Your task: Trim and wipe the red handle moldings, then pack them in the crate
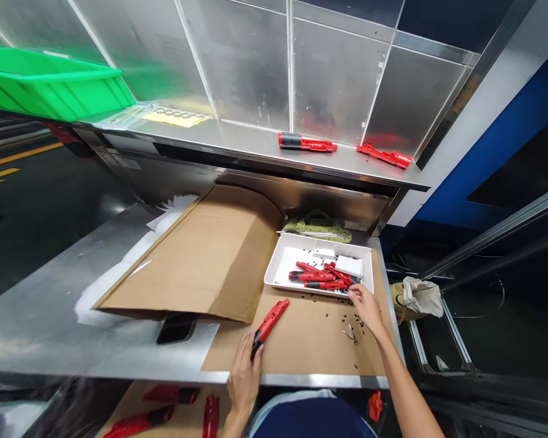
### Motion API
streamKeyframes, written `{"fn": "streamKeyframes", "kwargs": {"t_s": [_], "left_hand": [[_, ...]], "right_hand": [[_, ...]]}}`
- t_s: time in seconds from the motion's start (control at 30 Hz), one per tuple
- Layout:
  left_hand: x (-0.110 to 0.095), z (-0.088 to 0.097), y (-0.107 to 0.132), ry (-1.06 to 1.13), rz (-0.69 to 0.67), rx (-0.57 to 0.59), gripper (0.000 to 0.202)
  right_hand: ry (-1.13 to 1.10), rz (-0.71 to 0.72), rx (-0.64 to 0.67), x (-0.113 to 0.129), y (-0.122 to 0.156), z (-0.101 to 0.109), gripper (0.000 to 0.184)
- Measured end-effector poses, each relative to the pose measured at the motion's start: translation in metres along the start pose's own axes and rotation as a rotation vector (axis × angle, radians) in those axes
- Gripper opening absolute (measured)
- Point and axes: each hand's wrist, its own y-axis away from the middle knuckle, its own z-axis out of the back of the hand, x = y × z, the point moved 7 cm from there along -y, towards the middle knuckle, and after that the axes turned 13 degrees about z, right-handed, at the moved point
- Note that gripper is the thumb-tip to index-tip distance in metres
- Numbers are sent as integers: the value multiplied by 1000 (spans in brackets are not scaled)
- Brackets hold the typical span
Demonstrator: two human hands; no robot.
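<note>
While left fingers (254,348) grip red cutter (270,326), right fingers (355,293) touch tray (301,238).

Stainless steel wall panels (333,76)

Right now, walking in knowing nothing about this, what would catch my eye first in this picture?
The bright red plastic piece gripped in the left hand stands out at the bottom, over brown cardboard. To its right, the right hand is at the edge of a white tray of red parts. A green crate sits top left.
</note>
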Motion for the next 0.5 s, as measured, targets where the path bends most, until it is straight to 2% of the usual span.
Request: {"fn": "streamKeyframes", "kwargs": {"t_s": [0.17,0.27,0.33,0.4,0.5], "left_hand": [[-17,-4,-16,-75,-52,-59,58],[-35,4,-13,-103,-91,-122,63],[-46,10,-5,-75,-123,-126,62],[-53,10,4,-2,-122,-65,60],[-60,-4,14,93,-52,152,53]], "right_hand": [[106,-25,134,24,-60,-42,28],[123,-14,175,38,-75,-60,33],[134,-6,184,48,-77,-66,34],[153,-5,173,57,-74,-64,34],[185,-5,115,69,-62,-47,32]]}}
